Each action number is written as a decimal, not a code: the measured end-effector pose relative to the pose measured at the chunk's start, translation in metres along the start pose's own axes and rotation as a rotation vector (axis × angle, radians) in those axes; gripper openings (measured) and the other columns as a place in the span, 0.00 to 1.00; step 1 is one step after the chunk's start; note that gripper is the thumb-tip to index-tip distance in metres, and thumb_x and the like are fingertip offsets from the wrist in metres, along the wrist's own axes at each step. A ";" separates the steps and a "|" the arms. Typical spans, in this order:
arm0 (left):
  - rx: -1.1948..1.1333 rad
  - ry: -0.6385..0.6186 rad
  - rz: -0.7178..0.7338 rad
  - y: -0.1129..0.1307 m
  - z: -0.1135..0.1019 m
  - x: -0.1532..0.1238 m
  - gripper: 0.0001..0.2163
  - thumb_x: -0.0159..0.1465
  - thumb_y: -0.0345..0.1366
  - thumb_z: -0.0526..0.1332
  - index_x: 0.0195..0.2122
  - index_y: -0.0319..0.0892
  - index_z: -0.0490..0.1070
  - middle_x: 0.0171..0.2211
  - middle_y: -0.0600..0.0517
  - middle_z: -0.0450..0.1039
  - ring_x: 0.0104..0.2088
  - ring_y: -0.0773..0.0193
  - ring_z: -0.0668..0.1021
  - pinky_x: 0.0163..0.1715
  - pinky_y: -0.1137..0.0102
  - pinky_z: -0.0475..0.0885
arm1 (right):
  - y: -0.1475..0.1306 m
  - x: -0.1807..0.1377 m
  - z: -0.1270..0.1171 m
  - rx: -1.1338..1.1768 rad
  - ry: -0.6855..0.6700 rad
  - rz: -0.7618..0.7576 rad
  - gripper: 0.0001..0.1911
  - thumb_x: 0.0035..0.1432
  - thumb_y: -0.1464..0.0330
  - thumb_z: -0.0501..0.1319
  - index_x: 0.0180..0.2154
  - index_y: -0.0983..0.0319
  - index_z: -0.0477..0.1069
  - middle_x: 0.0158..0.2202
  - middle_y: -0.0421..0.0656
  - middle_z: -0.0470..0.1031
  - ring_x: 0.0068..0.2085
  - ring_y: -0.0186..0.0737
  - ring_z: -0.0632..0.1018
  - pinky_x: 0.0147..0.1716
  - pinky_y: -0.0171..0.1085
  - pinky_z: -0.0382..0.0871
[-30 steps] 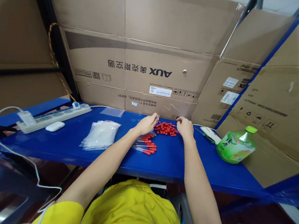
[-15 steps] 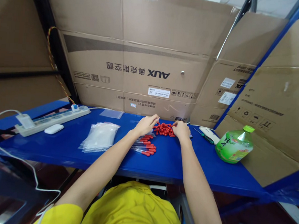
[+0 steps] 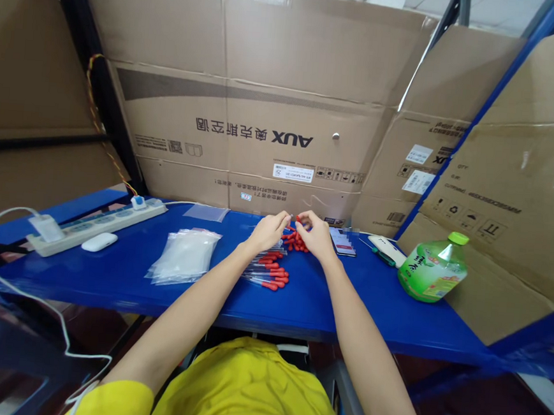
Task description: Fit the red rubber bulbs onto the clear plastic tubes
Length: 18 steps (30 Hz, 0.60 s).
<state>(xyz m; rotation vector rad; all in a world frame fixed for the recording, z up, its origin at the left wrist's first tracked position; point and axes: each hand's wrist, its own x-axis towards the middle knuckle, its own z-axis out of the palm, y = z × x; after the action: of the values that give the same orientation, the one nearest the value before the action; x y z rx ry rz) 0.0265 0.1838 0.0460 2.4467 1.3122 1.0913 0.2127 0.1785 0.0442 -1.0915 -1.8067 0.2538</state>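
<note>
– Blue table (image 3: 298, 308), cardboard panel (image 3: 271, 41) behind. State of each hand?

– Right hand (image 3: 315, 237): pinched on a red bulb (image 3: 298, 219). Left hand (image 3: 268, 232): just beside it, pinched on what appears to be a clear tube (image 3: 290, 217).

– Progress?

– Judged partial. Red-tipped tubes (image 3: 276, 276), apparently finished, lie on the near side of the left hand. Loose red bulbs (image 3: 298, 242), apparently unfitted, lie piled under the right. Farther left: clear bags (image 3: 184, 258), stacked flat.

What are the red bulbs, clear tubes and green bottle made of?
Red bulbs: probably rubber or soft plastic, smooth with slight sheen. Clear tubes: see-through and glinting, glass or clear plastic; I can't tell which. Green bottle: likely plastic, judging by its glossy, see-through shoulder.
</note>
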 end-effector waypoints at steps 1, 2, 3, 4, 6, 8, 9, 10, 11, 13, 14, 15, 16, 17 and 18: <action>-0.004 0.006 0.001 0.000 0.000 0.000 0.18 0.77 0.45 0.44 0.39 0.45 0.70 0.34 0.49 0.77 0.37 0.58 0.80 0.37 0.69 0.65 | -0.003 -0.001 0.003 0.009 -0.021 -0.015 0.10 0.61 0.62 0.61 0.42 0.59 0.75 0.36 0.42 0.82 0.34 0.39 0.80 0.40 0.36 0.73; -0.011 0.014 0.004 0.000 0.000 0.000 0.18 0.77 0.45 0.44 0.39 0.45 0.70 0.34 0.49 0.77 0.37 0.58 0.79 0.37 0.68 0.65 | -0.005 -0.002 0.005 0.017 -0.033 -0.029 0.10 0.62 0.62 0.61 0.41 0.59 0.75 0.35 0.42 0.82 0.33 0.39 0.79 0.39 0.36 0.73; -0.021 0.021 0.009 0.000 0.000 0.000 0.19 0.77 0.45 0.44 0.38 0.45 0.69 0.34 0.49 0.77 0.37 0.58 0.79 0.36 0.68 0.64 | -0.007 -0.003 0.007 0.024 -0.037 -0.041 0.10 0.62 0.61 0.61 0.40 0.59 0.74 0.35 0.42 0.82 0.32 0.39 0.79 0.38 0.35 0.72; -0.033 0.029 0.014 0.000 0.000 0.000 0.19 0.78 0.45 0.44 0.38 0.45 0.69 0.34 0.49 0.76 0.36 0.58 0.79 0.36 0.68 0.64 | -0.008 -0.004 0.009 0.030 -0.034 -0.051 0.10 0.63 0.60 0.61 0.40 0.59 0.74 0.34 0.42 0.82 0.32 0.39 0.79 0.38 0.35 0.72; -0.057 0.042 0.027 0.000 0.000 0.000 0.19 0.78 0.45 0.44 0.37 0.44 0.69 0.32 0.50 0.76 0.34 0.59 0.78 0.35 0.68 0.64 | -0.010 -0.004 0.009 0.038 -0.010 -0.061 0.11 0.64 0.59 0.61 0.39 0.59 0.75 0.34 0.42 0.82 0.31 0.39 0.79 0.37 0.35 0.72; -0.077 0.043 0.039 0.000 0.000 0.000 0.20 0.77 0.45 0.44 0.35 0.44 0.68 0.31 0.50 0.75 0.33 0.59 0.77 0.34 0.68 0.63 | -0.010 -0.004 0.009 0.032 0.027 -0.055 0.12 0.65 0.58 0.61 0.39 0.59 0.75 0.35 0.43 0.83 0.31 0.39 0.80 0.37 0.35 0.72; -0.084 0.041 0.044 0.001 -0.001 0.000 0.20 0.77 0.46 0.44 0.35 0.44 0.68 0.31 0.50 0.75 0.33 0.60 0.76 0.34 0.68 0.63 | -0.011 -0.004 0.008 0.024 0.042 -0.048 0.12 0.65 0.58 0.61 0.38 0.60 0.76 0.35 0.43 0.83 0.32 0.40 0.80 0.37 0.35 0.72; -0.092 0.037 0.047 0.002 -0.001 0.000 0.20 0.77 0.46 0.44 0.35 0.44 0.68 0.31 0.50 0.74 0.33 0.60 0.76 0.34 0.68 0.63 | -0.011 -0.004 0.008 0.016 0.052 -0.040 0.12 0.65 0.59 0.61 0.38 0.60 0.76 0.35 0.44 0.83 0.32 0.40 0.80 0.37 0.36 0.72; -0.101 0.032 0.047 0.002 -0.002 0.000 0.21 0.77 0.47 0.43 0.35 0.43 0.68 0.31 0.51 0.74 0.33 0.60 0.76 0.34 0.68 0.63 | -0.011 -0.003 0.007 0.011 0.060 -0.033 0.12 0.65 0.59 0.61 0.38 0.60 0.77 0.35 0.44 0.84 0.32 0.41 0.80 0.37 0.36 0.72; -0.125 0.023 0.040 0.004 -0.003 -0.001 0.21 0.77 0.47 0.44 0.35 0.43 0.69 0.32 0.51 0.75 0.33 0.61 0.76 0.36 0.69 0.64 | -0.013 -0.004 0.007 0.012 0.069 -0.020 0.13 0.65 0.58 0.61 0.38 0.60 0.77 0.35 0.44 0.84 0.32 0.41 0.80 0.37 0.36 0.72; -0.141 0.021 0.036 0.004 -0.004 0.000 0.21 0.77 0.47 0.44 0.35 0.42 0.70 0.32 0.51 0.75 0.34 0.61 0.76 0.37 0.69 0.65 | -0.014 -0.004 0.006 0.019 0.076 -0.014 0.13 0.65 0.58 0.61 0.38 0.60 0.78 0.35 0.44 0.84 0.32 0.41 0.80 0.37 0.36 0.72; -0.160 0.022 0.036 0.005 -0.005 0.000 0.21 0.77 0.47 0.44 0.36 0.42 0.70 0.33 0.51 0.75 0.34 0.61 0.76 0.38 0.69 0.66 | -0.015 -0.004 0.006 0.031 0.084 -0.010 0.13 0.65 0.58 0.61 0.38 0.60 0.78 0.35 0.44 0.84 0.33 0.41 0.80 0.37 0.36 0.72; -0.182 0.025 0.040 0.005 -0.005 0.000 0.21 0.77 0.46 0.45 0.36 0.42 0.71 0.33 0.51 0.76 0.35 0.62 0.76 0.39 0.70 0.66 | -0.016 -0.005 0.005 0.045 0.094 -0.006 0.14 0.65 0.58 0.61 0.38 0.60 0.78 0.35 0.44 0.84 0.33 0.41 0.81 0.38 0.36 0.72; -0.203 0.030 0.047 0.005 -0.006 0.000 0.21 0.77 0.46 0.45 0.37 0.41 0.71 0.34 0.51 0.76 0.36 0.62 0.76 0.40 0.70 0.67 | -0.018 -0.005 0.005 0.062 0.103 -0.004 0.14 0.65 0.57 0.61 0.39 0.61 0.78 0.36 0.44 0.84 0.33 0.41 0.81 0.38 0.36 0.72; -0.222 0.035 0.056 0.004 -0.007 0.001 0.21 0.76 0.46 0.45 0.37 0.41 0.72 0.35 0.51 0.76 0.36 0.62 0.76 0.41 0.70 0.67 | -0.019 -0.005 0.005 0.076 0.111 -0.003 0.14 0.65 0.57 0.61 0.39 0.61 0.78 0.36 0.44 0.84 0.34 0.41 0.81 0.39 0.36 0.73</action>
<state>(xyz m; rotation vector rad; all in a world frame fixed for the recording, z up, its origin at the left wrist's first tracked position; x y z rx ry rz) 0.0252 0.1808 0.0530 2.3238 1.0728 1.2269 0.1990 0.1651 0.0495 -1.0301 -1.6864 0.2531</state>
